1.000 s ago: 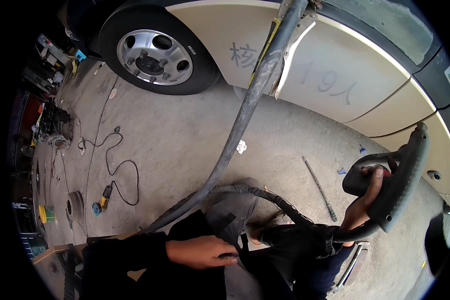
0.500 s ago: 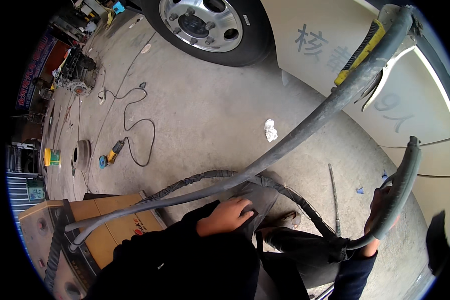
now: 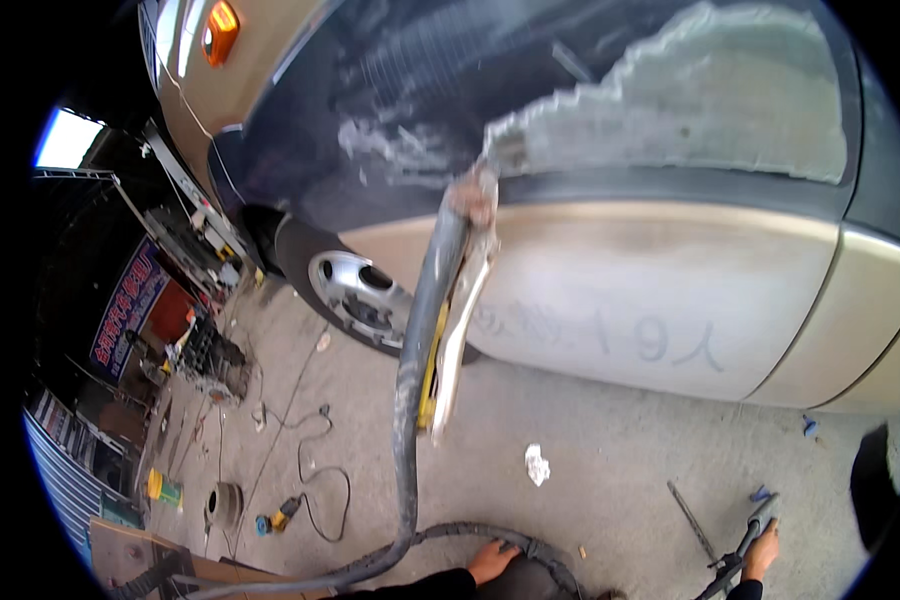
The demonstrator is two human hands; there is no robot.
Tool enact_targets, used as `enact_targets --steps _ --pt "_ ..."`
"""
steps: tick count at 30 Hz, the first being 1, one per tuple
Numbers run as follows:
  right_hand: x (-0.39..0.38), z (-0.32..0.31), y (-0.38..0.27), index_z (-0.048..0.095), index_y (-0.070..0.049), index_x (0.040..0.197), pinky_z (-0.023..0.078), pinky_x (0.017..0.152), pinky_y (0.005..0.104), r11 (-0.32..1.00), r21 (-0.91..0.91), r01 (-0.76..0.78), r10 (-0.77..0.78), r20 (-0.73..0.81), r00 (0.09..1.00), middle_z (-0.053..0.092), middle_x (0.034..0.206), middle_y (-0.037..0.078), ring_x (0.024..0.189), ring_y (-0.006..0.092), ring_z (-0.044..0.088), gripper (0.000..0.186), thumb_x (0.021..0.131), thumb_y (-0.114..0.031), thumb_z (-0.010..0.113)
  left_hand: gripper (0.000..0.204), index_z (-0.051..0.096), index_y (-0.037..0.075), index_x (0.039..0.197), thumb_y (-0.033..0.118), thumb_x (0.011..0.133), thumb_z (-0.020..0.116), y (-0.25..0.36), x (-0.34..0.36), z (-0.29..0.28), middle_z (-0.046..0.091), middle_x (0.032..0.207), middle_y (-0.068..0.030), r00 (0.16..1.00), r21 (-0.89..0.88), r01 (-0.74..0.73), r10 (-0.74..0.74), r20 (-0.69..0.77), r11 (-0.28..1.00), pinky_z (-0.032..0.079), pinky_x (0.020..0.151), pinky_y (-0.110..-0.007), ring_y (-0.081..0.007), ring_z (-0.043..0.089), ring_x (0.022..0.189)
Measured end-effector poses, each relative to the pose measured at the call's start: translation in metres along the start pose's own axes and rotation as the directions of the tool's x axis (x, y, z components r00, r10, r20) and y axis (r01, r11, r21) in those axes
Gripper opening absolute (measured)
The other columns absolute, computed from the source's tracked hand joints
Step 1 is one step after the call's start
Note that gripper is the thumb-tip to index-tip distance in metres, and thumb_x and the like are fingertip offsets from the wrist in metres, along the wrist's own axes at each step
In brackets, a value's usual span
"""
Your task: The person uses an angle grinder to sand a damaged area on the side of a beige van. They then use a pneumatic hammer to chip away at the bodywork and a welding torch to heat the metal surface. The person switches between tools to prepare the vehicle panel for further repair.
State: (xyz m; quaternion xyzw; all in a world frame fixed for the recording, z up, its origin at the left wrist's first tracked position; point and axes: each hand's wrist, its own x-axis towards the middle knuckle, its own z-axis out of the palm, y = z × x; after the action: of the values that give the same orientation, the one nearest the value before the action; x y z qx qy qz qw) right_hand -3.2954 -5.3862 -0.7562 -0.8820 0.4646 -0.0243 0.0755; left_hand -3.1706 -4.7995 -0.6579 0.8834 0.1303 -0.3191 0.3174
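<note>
My right hand is closed on a dark grey handpiece on a cable, low at the right. My left hand rests on my dark-trousered leg, fingers loosely curved and apart, near the cable. A long grey hose rises in front of the vehicle. At its top is a rusty metal clamp with a pale lever and a yellow tool alongside. Behind it are a beige panel with dark lettering and a dark upper surface with a greenish grey patch.
A wheel sits under the vehicle. On the concrete floor are a yellow-black grinder, a tyre-like ring, a yellow bucket, a metal bar, white crumpled paper and an engine assembly. A boxy machine stands lower left.
The view has tilted up to the vehicle's upper side, so both hands now appear near the lower edge. The hose stands more upright in view. The handpiece stays in my right hand.
</note>
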Motion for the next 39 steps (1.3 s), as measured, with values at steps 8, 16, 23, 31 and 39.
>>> enact_targets --steps 8,16,23,31,39 --pt "-0.044 -0.002 0.01 0.048 -0.003 0.133 0.05 0.083 0.0487 0.995 0.016 -0.1 0.084 0.428 0.9 0.06 0.116 0.025 0.1 0.0421 0.06 0.059 0.086 -0.035 0.063 0.07 0.042 0.003 0.143 0.055 0.096 0.042 -0.013 -0.057 -0.003 0.045 0.141 -0.0273 0.962 0.279 -0.227 0.171 0.213 0.933 0.033 0.111 -0.043 -0.041 0.04 0.133" --pt "-0.191 -0.184 -0.029 0.068 0.001 0.106 0.05 0.087 0.0402 0.784 0.615 -0.085 -0.339 0.537 0.772 0.07 0.101 0.02 0.095 0.0334 0.065 0.035 0.093 -0.03 0.058 0.074 0.032 0.01 0.149 0.056 0.092 0.045 0.142 -0.192 -0.089 0.028 0.153 -0.0247 0.897 0.403 -0.163 -0.035 0.441 0.9 0.03 0.109 -0.055 -0.0426 0.031 0.138" --pt "-0.196 -0.348 -0.161 0.06 0.002 0.1 0.05 0.078 0.0478 0.935 0.32 0.152 -0.343 0.713 0.611 0.067 0.088 0.019 0.084 0.0354 0.063 0.046 0.091 -0.043 0.053 0.076 0.04 0.004 0.144 0.056 0.09 0.055 0.143 -0.296 -0.16 0.024 0.152 -0.0301 0.908 0.532 -0.176 -0.073 0.413 0.828 0.019 0.114 -0.057 -0.0502 0.022 0.14" --pt "-0.255 -0.49 -0.214 0.06 -0.004 0.113 0.051 0.078 0.0521 0.761 0.173 0.625 -0.375 0.904 0.207 0.069 0.094 0.024 0.091 0.0432 0.065 0.052 0.088 -0.049 0.057 0.065 0.054 0.007 0.13 0.047 0.081 0.066 0.057 -0.387 -0.176 0.039 0.141 -0.0288 0.975 0.518 0.031 0.089 -0.205 0.855 0.028 0.106 -0.062 -0.051 0.033 0.131" --pt "-0.316 -0.511 -0.37 0.065 -0.002 0.105 0.054 0.074 0.0395 0.74 0.403 0.539 -0.446 0.893 -0.055 0.071 0.089 0.018 0.081 0.031 0.071 0.032 0.088 -0.029 0.063 0.056 0.055 0.007 0.129 0.043 0.088 0.061 0.067 -0.455 -0.257 0.051 0.131 -0.0209 0.966 0.08 0.257 -0.252 -0.061 0.963 0.037 0.102 -0.052 -0.0405 0.046 0.124"
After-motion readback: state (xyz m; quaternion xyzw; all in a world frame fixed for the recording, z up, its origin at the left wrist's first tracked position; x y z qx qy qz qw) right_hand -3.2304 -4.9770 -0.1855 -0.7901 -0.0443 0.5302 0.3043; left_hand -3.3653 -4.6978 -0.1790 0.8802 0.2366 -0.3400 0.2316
